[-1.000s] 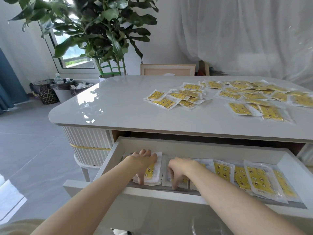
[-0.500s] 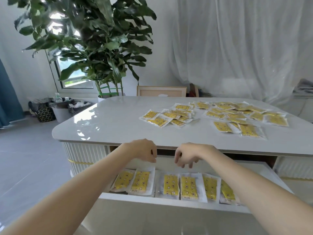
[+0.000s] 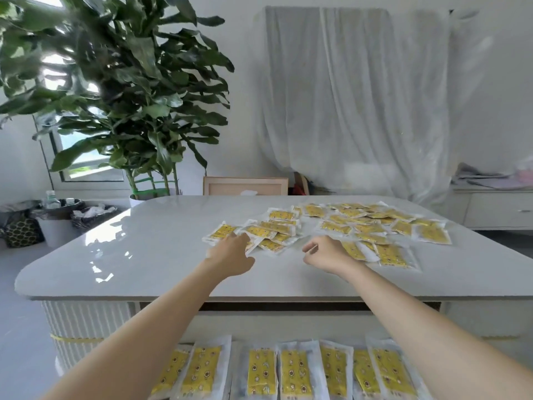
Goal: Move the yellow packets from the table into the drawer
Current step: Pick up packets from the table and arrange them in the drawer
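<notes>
Many yellow packets [image 3: 343,223] in clear wrappers lie scattered over the far right of the grey table [image 3: 150,255]. Both arms reach out over the tabletop. My left hand [image 3: 232,254] hovers at the near edge of the left cluster, fingers apart, over a packet [image 3: 220,231] without gripping it. My right hand [image 3: 324,254] is loosely curled and holds nothing, just left of a packet [image 3: 353,250]. Below the table edge the open drawer [image 3: 282,319] holds a row of several packets [image 3: 294,370] laid side by side.
A large leafy potted plant [image 3: 124,90] stands behind the table's far left corner. Bins and bags [image 3: 54,223] sit on the floor at the left. A white sheet [image 3: 360,96] hangs at the back, with a low cabinet [image 3: 496,206] at the right.
Both hands left the drawer and rose to the tabletop, reaching forward to the scattered packets. The view tilted up, so the drawer now sits at the bottom edge.
</notes>
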A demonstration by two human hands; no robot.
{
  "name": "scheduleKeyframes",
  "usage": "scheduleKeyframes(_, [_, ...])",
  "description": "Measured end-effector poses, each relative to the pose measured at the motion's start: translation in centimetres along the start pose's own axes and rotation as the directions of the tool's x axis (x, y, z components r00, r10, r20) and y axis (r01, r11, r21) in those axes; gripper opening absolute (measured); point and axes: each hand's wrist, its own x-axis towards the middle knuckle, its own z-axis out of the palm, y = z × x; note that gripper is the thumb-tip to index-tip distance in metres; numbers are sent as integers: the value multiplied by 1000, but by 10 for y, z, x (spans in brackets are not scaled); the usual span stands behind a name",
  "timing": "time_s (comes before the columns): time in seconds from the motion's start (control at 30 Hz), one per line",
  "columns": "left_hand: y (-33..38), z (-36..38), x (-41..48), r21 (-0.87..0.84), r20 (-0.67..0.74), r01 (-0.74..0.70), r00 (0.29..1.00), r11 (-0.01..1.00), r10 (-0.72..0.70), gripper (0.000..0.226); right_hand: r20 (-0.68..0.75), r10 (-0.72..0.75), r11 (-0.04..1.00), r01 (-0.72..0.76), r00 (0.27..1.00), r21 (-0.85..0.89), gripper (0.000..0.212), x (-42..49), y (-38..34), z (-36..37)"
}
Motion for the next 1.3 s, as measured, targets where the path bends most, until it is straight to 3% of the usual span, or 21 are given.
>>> scheduleKeyframes(0.13, [0,11,33,-63,-52,99,993,993,-102,65,-37,-61,998,60,997,-19,45,30,1,24])
scheduleKeyframes(0.23, [-9,27,53,-155,-42,187,980,970,-195,78,-81,-132,976,115,988,-183,56,51,-7,47])
scheduleKeyframes(0.4, [-35,55,81,-113,34,311,950,944,-309,100,-99,-287,903,235,953,-359,64,88,-19,79])
scheduleKeyframes(0.6, [-55,73,105,-99,-97,189,975,977,-198,98,-86,-297,903,250,951,-348,59,141,-23,89])
scheduleKeyframes(0.73, [-62,74,125,-193,-147,193,964,962,-223,71,-25,-281,891,251,959,-378,61,167,-21,89])
scheduleKeyframes(0.83, [-66,79,135,-108,-134,194,969,975,-208,63,14,-247,883,230,969,-409,59,179,-17,91])
scheduleKeyframes(0.97, [-68,81,138,-53,-129,168,976,984,-174,58,9,-279,817,243,960,-523,50,182,-16,89])
scheduleKeyframes(1.13, [-67,77,127,-28,-104,170,980,985,-172,56,-46,-380,629,222,924,-745,45,182,-20,95])
scheduleKeyframes(1.3, [-67,67,113,2,-66,141,988,990,-141,53,-61,-385,629,214,921,-747,41,174,-16,90])
